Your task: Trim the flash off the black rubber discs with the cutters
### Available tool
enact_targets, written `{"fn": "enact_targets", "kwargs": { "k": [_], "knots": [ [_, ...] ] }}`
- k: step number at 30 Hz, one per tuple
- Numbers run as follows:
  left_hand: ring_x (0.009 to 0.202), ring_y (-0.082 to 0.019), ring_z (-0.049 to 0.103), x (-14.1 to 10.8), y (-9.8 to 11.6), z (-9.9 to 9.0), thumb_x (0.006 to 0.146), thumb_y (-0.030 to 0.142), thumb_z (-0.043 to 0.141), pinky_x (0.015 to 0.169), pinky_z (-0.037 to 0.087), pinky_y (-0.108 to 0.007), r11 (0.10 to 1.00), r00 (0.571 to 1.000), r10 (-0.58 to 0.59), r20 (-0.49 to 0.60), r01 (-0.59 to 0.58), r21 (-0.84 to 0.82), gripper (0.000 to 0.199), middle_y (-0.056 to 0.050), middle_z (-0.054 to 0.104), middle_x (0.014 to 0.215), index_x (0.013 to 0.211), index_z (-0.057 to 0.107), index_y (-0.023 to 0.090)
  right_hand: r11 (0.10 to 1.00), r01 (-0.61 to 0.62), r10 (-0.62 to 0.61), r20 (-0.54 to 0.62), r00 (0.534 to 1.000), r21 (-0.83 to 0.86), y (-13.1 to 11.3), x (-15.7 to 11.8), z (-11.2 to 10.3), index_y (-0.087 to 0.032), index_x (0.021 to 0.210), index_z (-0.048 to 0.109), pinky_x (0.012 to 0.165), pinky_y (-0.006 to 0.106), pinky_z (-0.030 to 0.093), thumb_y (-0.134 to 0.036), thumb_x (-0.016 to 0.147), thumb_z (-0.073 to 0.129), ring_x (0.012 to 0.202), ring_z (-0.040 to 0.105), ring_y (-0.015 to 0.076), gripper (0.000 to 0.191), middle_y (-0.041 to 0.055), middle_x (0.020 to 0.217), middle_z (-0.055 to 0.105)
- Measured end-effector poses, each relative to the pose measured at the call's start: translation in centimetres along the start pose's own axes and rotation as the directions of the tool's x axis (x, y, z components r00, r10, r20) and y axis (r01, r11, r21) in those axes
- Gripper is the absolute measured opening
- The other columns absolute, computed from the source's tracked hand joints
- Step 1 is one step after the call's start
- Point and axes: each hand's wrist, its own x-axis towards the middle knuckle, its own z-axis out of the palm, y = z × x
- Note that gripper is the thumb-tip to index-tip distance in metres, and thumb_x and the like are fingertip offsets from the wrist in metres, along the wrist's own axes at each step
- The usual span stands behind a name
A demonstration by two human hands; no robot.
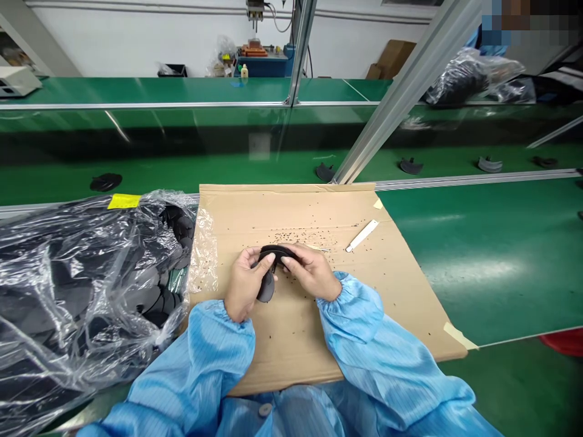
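Observation:
Both hands grip a curved black plastic part (277,250) above the cardboard sheet (401,303). My left hand (245,280) is closed on its left end, thumb on top. A rounded dark flap (266,287) hangs below those fingers; whether it belongs to the same part I cannot tell. My right hand (315,271) pinches the right end, thumb near the middle. Just beyond the right hand lies a thin tool with a metal tip (322,249), partly hidden. Farther right on the cardboard rests a white-handled cutter-like tool (362,235). Small black scraps (291,235) are scattered around.
At left, a large clear plastic bag (91,291) holds many dark parts and bears a yellow label (124,201). Beyond the cardboard runs a green conveyor (255,170) with several curved parts, including one dark part (410,165). A slanted metal post (387,115) rises at right.

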Motion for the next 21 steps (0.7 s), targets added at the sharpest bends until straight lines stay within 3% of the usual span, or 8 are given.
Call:
{"fn": "enact_targets", "kwargs": {
  "k": [2,5,7,10,13,18,21],
  "knots": [
    [0.050,-0.009,0.059,-0.2,0.1,-0.1,0.069,0.044,0.076,0.046,0.048,-0.021,0.998,0.995,-0.010,0.095,0.004,0.061,0.050,-0.004,0.069,0.086,0.107,0.059,0.016,0.998,-0.036,0.037,-0.025,0.999,0.053,0.0,0.0,-0.1,-0.021,0.118,0.065,0.069,0.032,0.053,-0.040,0.093,0.052,0.075,0.062,0.0169,0.033,0.0078,0.094,0.067],
    [0.049,-0.012,0.060,-0.4,0.1,-0.2,0.074,0.051,0.069,0.044,0.046,-0.022,0.988,0.980,-0.032,0.194,0.002,0.156,0.045,-0.002,0.064,0.066,0.099,0.065,0.013,0.991,-0.064,0.067,-0.022,0.997,0.117,0.1,-0.1,0.0,-0.021,0.114,0.066,0.065,0.030,0.052,-0.041,0.091,0.056,0.076,0.061,0.0165,0.032,0.0071,0.094,0.066],
    [0.048,-0.013,0.060,-0.3,0.0,-0.2,0.075,0.053,0.067,0.044,0.045,-0.022,0.991,0.987,-0.004,0.158,-0.017,0.133,0.045,-0.001,0.062,0.061,0.095,0.066,0.013,0.984,-0.079,0.088,-0.054,0.995,0.158,0.1,-0.2,0.2,-0.021,0.119,0.061,0.064,0.029,0.051,-0.041,0.089,0.059,0.074,0.060,0.0148,0.037,0.0070,0.098,0.064],
    [0.049,-0.011,0.058,0.0,0.0,-0.1,0.074,0.053,0.069,0.047,0.045,-0.022,0.998,0.998,0.062,-0.012,-0.062,0.001,0.044,0.000,0.063,0.061,0.093,0.066,0.013,0.973,-0.093,0.123,-0.132,0.984,0.212,-0.1,-0.4,0.9,-0.020,0.127,0.050,0.061,0.027,0.050,-0.042,0.087,0.061,0.067,0.057,0.0115,0.047,0.0053,0.094,0.061],
    [0.051,-0.009,0.056,0.3,0.0,0.1,0.072,0.049,0.072,0.051,0.045,-0.021,0.989,0.986,0.098,-0.138,-0.112,-0.100,0.040,0.001,0.063,0.060,0.087,0.066,0.013,0.966,-0.142,0.160,-0.068,0.985,0.217,-0.4,-0.7,1.6,-0.019,0.122,0.045,0.054,0.024,0.046,-0.042,0.081,0.069,0.059,0.054,0.0101,0.052,-0.0003,0.078,0.060],
    [0.062,-0.012,0.062,0.2,0.0,0.6,0.071,0.042,0.075,0.061,0.048,-0.024,0.969,0.982,0.125,-0.139,-0.151,-0.194,0.035,-0.002,0.068,0.069,0.088,0.067,0.013,0.932,-0.254,0.248,0.055,0.967,0.259,-0.3,-1.0,3.0,-0.021,0.141,0.024,0.052,0.023,0.046,-0.035,0.074,0.076,0.057,0.057,0.0105,0.086,-0.0017,0.078,0.061],
    [0.074,-0.015,0.066,0.1,0.3,0.8,0.071,0.039,0.076,0.071,0.050,-0.028,0.955,0.987,0.121,-0.102,-0.144,-0.258,0.034,-0.004,0.072,0.081,0.091,0.068,0.013,0.909,-0.269,0.254,0.086,0.963,0.319,0.1,-0.9,3.1,-0.021,0.145,0.024,0.053,0.025,0.048,-0.033,0.078,0.071,0.059,0.058,0.0109,0.082,-0.0018,0.078,0.059]
  ]
}}
